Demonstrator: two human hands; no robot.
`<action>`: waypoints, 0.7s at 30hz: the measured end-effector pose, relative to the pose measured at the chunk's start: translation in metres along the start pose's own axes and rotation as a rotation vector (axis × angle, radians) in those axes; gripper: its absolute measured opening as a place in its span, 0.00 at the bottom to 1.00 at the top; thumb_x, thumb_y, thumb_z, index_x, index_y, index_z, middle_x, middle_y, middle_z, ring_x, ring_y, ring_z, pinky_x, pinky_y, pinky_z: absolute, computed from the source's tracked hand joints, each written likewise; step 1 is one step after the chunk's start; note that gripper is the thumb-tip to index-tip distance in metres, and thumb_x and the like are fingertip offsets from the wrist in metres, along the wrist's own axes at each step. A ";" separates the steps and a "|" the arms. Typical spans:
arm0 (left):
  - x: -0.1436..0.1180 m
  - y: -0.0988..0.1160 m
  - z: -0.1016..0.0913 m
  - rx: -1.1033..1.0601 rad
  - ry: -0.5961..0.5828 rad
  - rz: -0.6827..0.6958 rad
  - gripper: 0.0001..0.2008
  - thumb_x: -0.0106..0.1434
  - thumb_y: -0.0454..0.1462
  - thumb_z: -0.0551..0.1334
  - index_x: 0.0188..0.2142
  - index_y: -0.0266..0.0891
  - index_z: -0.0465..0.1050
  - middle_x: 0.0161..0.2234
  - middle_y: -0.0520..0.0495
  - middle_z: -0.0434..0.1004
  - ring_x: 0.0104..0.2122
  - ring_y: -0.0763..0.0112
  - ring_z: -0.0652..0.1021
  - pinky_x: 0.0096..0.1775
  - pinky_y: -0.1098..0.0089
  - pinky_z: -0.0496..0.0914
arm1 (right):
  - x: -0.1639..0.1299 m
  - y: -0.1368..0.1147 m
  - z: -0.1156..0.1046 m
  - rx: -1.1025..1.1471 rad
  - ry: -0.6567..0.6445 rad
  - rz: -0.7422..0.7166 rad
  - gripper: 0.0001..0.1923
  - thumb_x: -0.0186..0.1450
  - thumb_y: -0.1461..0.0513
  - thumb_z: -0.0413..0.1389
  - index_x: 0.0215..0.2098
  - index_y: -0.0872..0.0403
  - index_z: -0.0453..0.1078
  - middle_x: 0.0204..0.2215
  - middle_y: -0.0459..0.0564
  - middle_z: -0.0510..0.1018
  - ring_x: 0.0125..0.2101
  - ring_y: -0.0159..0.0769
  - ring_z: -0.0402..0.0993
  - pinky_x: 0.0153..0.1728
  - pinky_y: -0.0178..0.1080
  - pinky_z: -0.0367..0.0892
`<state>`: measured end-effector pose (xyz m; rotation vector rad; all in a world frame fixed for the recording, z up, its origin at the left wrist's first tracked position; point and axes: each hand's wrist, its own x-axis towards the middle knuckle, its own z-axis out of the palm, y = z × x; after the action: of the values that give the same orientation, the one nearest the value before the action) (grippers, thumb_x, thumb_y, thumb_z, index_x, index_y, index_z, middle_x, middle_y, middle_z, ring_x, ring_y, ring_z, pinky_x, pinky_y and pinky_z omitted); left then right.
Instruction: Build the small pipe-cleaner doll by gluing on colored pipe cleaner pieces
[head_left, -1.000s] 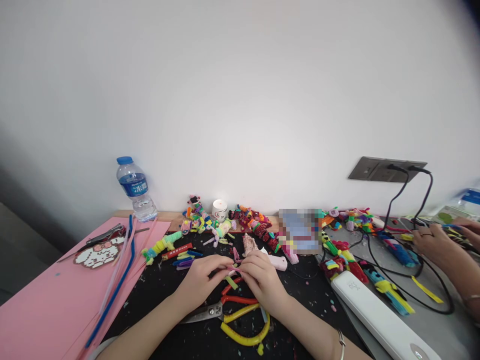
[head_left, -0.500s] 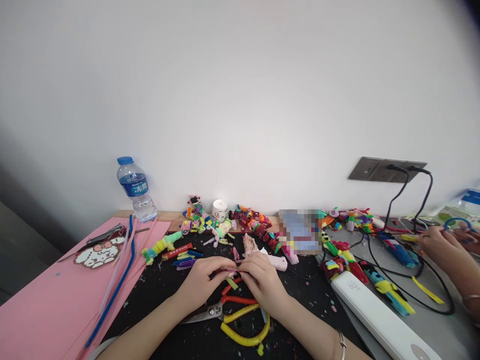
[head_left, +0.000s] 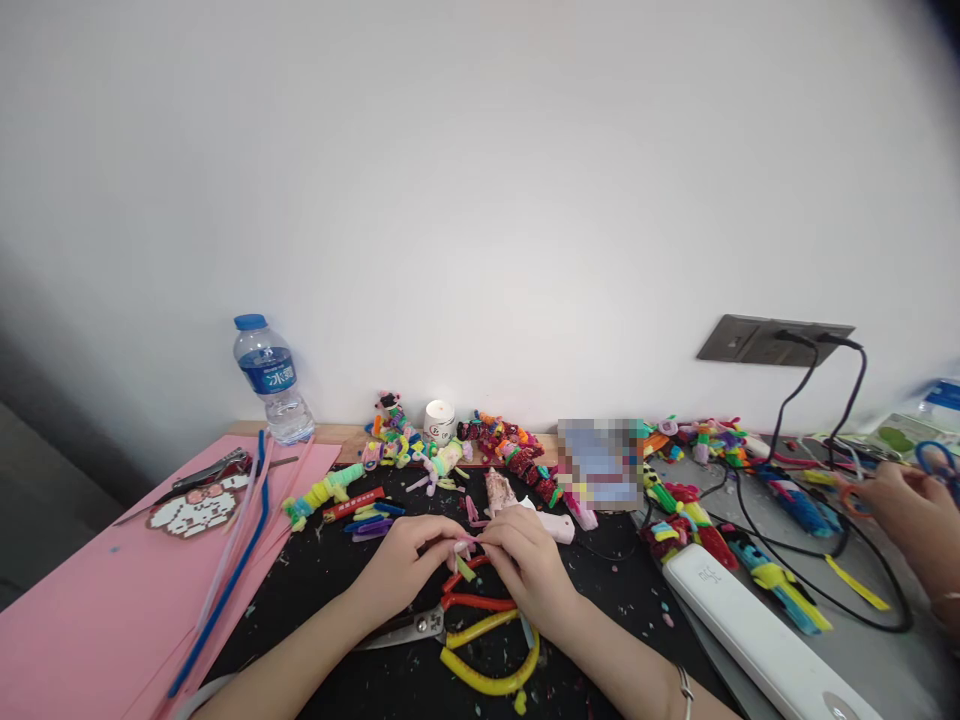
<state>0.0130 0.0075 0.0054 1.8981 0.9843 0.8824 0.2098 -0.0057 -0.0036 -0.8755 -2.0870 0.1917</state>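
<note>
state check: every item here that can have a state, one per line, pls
left hand: pinching small pink pipe-cleaner piece
right hand: pinching the same piece
clear plastic water bottle, blue cap: upright, capped
red-handled metal scissors: flat on mat, untouched
two black plugs: in wall socket

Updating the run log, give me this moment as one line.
left hand: pinching pink pipe-cleaner piece | right hand: pinching same piece | scissors: flat on black mat, below hands | co-worker's hand: far right
</note>
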 end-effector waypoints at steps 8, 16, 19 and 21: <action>-0.001 0.005 0.000 0.063 -0.066 0.039 0.11 0.64 0.33 0.56 0.29 0.38 0.76 0.24 0.52 0.78 0.26 0.72 0.76 0.35 0.74 0.68 | -0.001 0.002 0.001 0.014 -0.002 0.022 0.08 0.68 0.66 0.48 0.34 0.54 0.69 0.30 0.50 0.75 0.33 0.39 0.70 0.35 0.44 0.68; -0.004 0.001 0.002 0.195 -0.111 0.105 0.12 0.66 0.35 0.55 0.30 0.40 0.76 0.26 0.52 0.78 0.27 0.71 0.76 0.35 0.74 0.67 | -0.002 0.000 0.001 0.021 -0.018 0.027 0.09 0.68 0.67 0.47 0.33 0.54 0.67 0.29 0.50 0.73 0.32 0.37 0.68 0.34 0.42 0.67; -0.004 0.001 0.001 0.182 -0.092 0.098 0.10 0.66 0.35 0.56 0.32 0.40 0.76 0.26 0.52 0.78 0.28 0.72 0.76 0.35 0.74 0.67 | -0.003 0.002 0.002 0.026 -0.004 0.025 0.09 0.68 0.67 0.47 0.34 0.54 0.67 0.29 0.50 0.73 0.33 0.37 0.68 0.34 0.42 0.67; -0.003 0.002 0.001 0.159 -0.071 0.094 0.09 0.65 0.35 0.56 0.33 0.39 0.76 0.28 0.52 0.78 0.29 0.72 0.76 0.35 0.75 0.67 | -0.004 0.003 0.002 0.026 0.006 0.027 0.08 0.68 0.67 0.47 0.35 0.54 0.67 0.30 0.50 0.73 0.33 0.37 0.68 0.34 0.42 0.67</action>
<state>0.0124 0.0037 0.0059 2.1100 0.9525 0.8042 0.2113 -0.0053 -0.0087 -0.8882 -2.0636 0.2302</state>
